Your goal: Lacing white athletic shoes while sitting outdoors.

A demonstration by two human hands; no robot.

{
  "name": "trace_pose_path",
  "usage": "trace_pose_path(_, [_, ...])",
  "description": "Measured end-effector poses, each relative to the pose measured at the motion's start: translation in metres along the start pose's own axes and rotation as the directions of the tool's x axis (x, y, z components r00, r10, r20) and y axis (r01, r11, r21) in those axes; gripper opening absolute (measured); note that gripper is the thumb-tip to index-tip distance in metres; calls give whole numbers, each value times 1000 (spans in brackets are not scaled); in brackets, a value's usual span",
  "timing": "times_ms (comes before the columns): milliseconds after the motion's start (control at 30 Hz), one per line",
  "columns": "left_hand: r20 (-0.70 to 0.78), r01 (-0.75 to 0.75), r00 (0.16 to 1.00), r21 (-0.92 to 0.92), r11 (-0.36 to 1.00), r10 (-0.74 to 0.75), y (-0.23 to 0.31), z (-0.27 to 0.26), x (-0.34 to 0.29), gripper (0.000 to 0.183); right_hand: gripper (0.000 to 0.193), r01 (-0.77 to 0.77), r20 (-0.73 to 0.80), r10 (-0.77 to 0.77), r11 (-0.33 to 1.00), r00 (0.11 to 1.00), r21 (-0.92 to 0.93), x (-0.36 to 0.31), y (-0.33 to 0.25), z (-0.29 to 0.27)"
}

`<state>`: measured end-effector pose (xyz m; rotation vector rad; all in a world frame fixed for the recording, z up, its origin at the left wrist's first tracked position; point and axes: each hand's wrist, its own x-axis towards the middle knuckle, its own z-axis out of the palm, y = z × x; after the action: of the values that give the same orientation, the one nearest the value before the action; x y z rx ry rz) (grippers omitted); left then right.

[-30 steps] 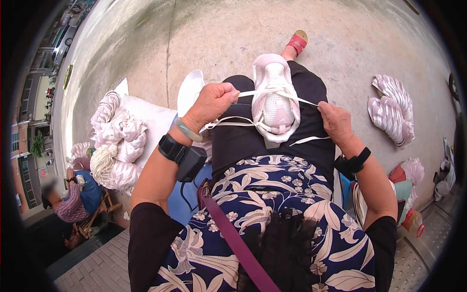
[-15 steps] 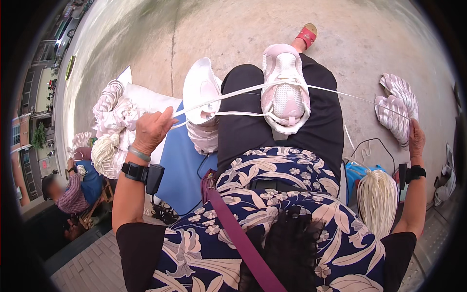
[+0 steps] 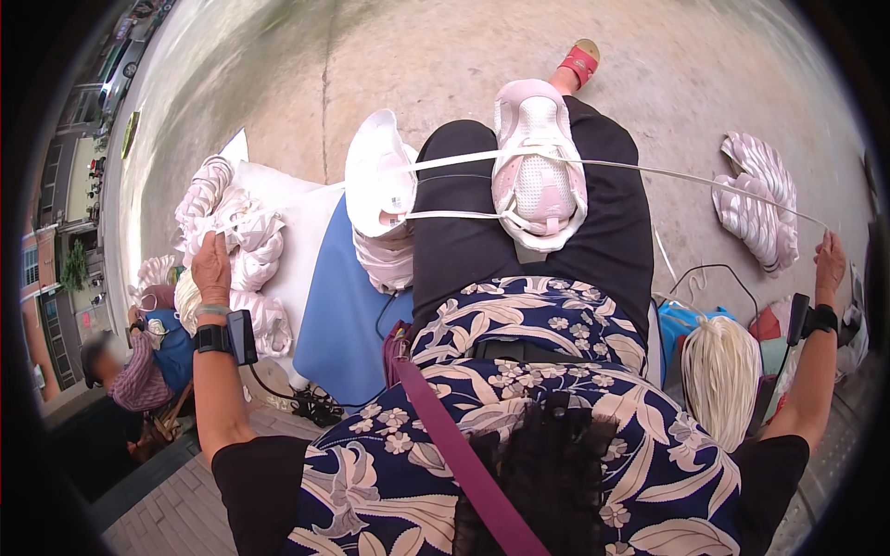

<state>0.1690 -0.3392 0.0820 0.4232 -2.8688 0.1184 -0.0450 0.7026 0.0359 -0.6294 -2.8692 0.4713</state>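
Observation:
A white and pink shoe upper (image 3: 542, 181) rests on my thighs, with white shoelace running through its eyelets. My left hand (image 3: 211, 269), far to the left beside a heap of shoe uppers (image 3: 227, 218), is closed on one stretch of the lace. My right hand (image 3: 830, 264), out at the far right, pinches the other stretch, which runs straight from the shoe upper. A second strand spans from the shoe upper toward a stack of shoe uppers (image 3: 378, 199) by my left thigh; its far end is hard to make out.
More shoe uppers (image 3: 760, 204) lie on the ground at the right. A bundle of cream laces (image 3: 720, 380) hangs near my right hip, beside a blue bag (image 3: 681, 329). Blue cloth (image 3: 338, 306) is at my left. Another person (image 3: 139, 375) sits further left.
Both hands have moved apart, the left one leftward and the right one rightward. The lace now stretches wider across the shoe upper, which has shifted slightly left in view.

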Motion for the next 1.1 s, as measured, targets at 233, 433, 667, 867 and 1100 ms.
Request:
trace_pose_path(233, [867,828,467,-498,259,175,229,29,1,33,27,-593,814,-179,602,552,535,-195,-236,112])
trace_pose_path(433, [823,761,368,-534,368,432,343,42,25,22,19,-687,842,-323,487,431,539,-247,-355,125])
trace_pose_path(667, [773,667,530,-634,392,349,379,65,61,20,12,-441,624,-416,456,662,773,-219,-398,173])
trace_pose_path(867, [656,629,737,-754,189,161,383,77,66,27,12,-455,585,-335,392,738,799,-218,-405,180])
trace_pose_path(1100, [80,-149,947,-749,645,311,378,64,41,29,10,-487,542,-323,240,776,840,-235,-393,181])
